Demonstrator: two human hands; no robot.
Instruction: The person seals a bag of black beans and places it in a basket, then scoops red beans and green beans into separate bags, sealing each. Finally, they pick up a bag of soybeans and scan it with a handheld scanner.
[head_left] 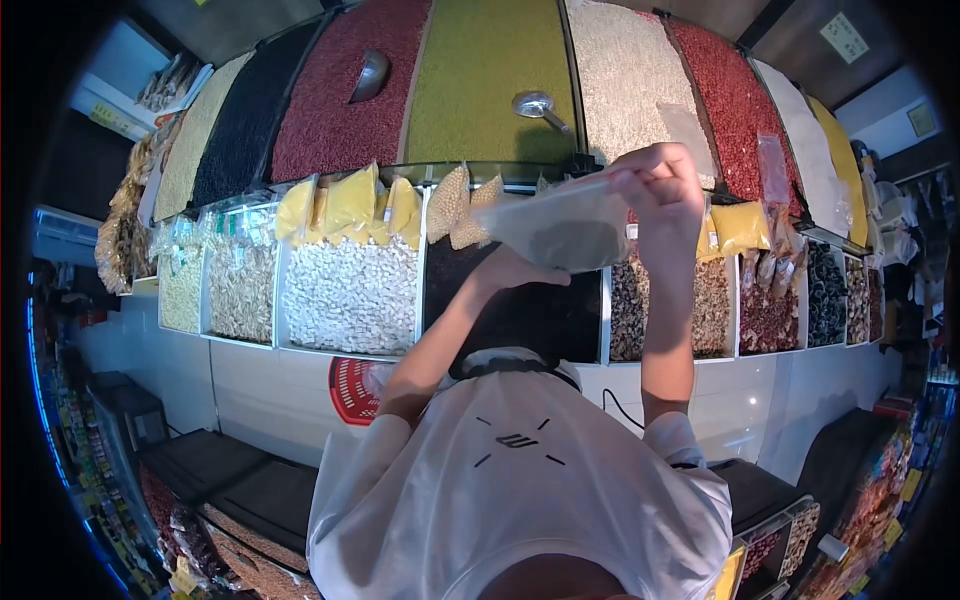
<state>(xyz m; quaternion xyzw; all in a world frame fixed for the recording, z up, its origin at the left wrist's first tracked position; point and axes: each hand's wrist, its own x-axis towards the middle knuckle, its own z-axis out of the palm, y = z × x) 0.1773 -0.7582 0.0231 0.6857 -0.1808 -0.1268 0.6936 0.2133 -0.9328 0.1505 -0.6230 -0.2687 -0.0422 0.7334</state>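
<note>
My right hand (660, 190) is raised over the bins, its fingers pinched on the top edge of a clear plastic bag (585, 215). The bag is tilted and has a dark mass of fine grains at its bottom. My left hand (515, 268) is under the bag's lower left side, holding it from below; the bag hides some of its fingers. Beneath both hands lies a bin of fine black grains (530, 325). Small bags of pale beans (468, 210) stand just left of the bag.
Behind are sloped bins of red beans (340, 125), green beans (480, 60) and pale grain (635, 65). A metal ladle (370, 76) rests on the red beans, another ladle (538, 105) on the green. Yellow bags (350, 200) line the divider. A red basket (352, 388) sits low left.
</note>
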